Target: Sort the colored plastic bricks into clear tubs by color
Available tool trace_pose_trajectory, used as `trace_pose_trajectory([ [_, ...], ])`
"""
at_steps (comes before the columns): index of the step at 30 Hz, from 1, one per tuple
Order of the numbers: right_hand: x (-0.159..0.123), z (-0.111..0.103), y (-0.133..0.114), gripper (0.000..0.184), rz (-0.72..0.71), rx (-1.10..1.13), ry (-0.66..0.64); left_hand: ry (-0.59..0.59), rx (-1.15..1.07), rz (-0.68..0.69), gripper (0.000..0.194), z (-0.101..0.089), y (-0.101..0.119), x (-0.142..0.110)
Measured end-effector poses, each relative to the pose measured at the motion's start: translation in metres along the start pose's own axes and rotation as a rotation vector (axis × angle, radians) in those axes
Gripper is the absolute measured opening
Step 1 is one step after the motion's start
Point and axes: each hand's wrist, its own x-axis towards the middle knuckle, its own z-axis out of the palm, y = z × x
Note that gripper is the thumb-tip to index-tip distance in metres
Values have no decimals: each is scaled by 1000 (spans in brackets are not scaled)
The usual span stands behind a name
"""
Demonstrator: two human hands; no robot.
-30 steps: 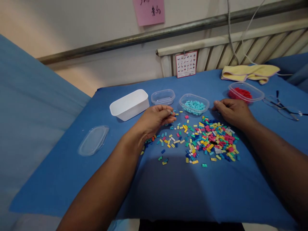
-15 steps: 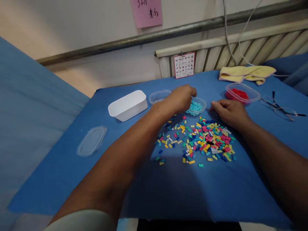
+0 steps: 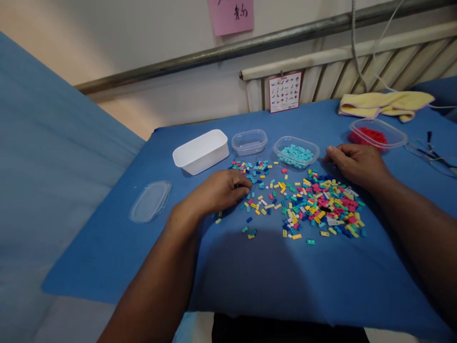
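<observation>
The left hand (image 3: pixel 228 190) was low over the loose bricks (image 3: pixel 262 205) at the centre of the frame, its fingers bent and its thumb drawn in close to them. It covered some of the bricks, and whether one was pinched under the fingertips could not be told. More of the bricks lay in a dense, many-coloured heap right of centre, where single pieces blurred together.

The right hand (image 3: pixel 357 162) rested right of centre, above the heap, half curled with thumb and forefinger nearly together; its palm was hidden, so its grip could not be told. It lay just beside the see-through tub (image 3: pixel 314 159) of turquoise bricks (image 3: pixel 295 155) and overlapped the lower edge of the tub of red bricks (image 3: pixel 373 136).

At the right edge, the spectacles (image 3: pixel 437 157) were cut off; at the top edge, so was the pink note (image 3: pixel 232 21), its upper writing lost.
</observation>
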Motion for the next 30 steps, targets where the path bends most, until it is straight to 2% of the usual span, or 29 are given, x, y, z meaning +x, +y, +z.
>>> trace_pose_trajectory([
  [7, -2, -3, -1, 56, 12, 3, -2, -48, 211, 74, 21, 18, 0, 0],
  [14, -3, -3, -1, 51, 13, -1, -7, -35, 228, 138, 22, 26, -1, -5],
  [19, -2, -2, 0, 52, 0, 4, -3, -15, 188, 67, 11, 29, -3, -3],
  [27, -2, -1, 0, 51, 1, 7, 2, 126, 233, -43, 13, 22, -8, 8],
  [30, -3, -2, -3, 53, 1, 10, -4, 108, 226, -18, 21, 24, -7, 7],
])
